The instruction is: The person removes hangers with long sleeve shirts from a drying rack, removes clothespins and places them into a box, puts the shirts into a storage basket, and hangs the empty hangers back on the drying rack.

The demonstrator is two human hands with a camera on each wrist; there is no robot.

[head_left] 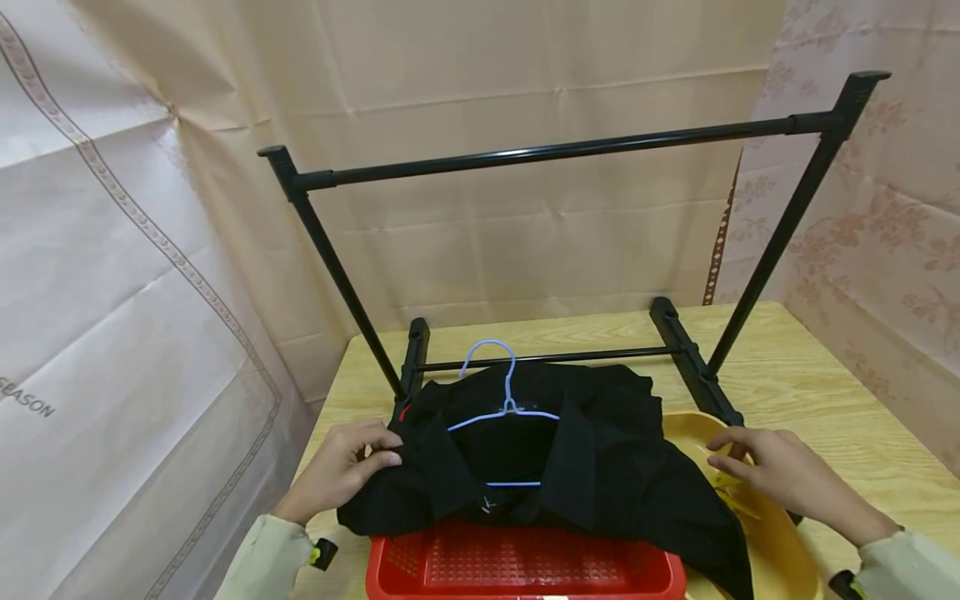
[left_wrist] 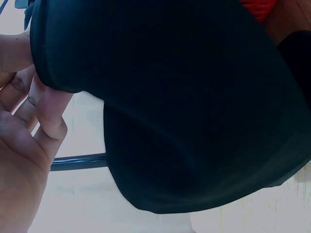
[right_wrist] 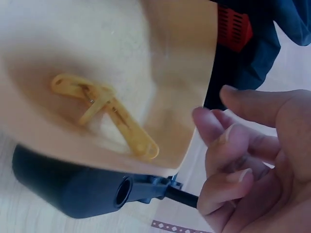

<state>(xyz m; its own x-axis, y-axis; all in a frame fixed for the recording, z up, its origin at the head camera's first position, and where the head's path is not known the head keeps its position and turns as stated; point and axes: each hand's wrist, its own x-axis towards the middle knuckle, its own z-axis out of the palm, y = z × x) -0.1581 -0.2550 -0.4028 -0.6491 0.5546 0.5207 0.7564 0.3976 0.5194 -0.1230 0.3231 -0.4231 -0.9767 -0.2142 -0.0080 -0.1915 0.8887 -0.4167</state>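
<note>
A black collared shirt point(head_left: 622, 467) lies spread over a red basket point(head_left: 525, 567), with a light-blue hanger point(head_left: 510, 392) inside its neck and the hook sticking up. My left hand point(head_left: 348, 467) pinches the shirt's edge on the left; in the left wrist view the black cloth point(left_wrist: 170, 107) passes between thumb and fingers. Over the yellow basin point(head_left: 780, 533), my right hand point(head_left: 780, 467) hovers with loosely bent fingers and holds nothing. Yellow clothespins point(right_wrist: 109, 109) lie in that basin, apart from the right hand point(right_wrist: 257, 150) in the right wrist view.
Behind the shirt stands a black rack point(head_left: 555, 154) with a high crossbar, slanting posts and a low bar. Its right foot point(head_left: 693, 367) reaches the basin's far side. All of this is on a wood-patterned table point(head_left: 810, 367), with cloth curtains point(head_left: 510, 250) around it.
</note>
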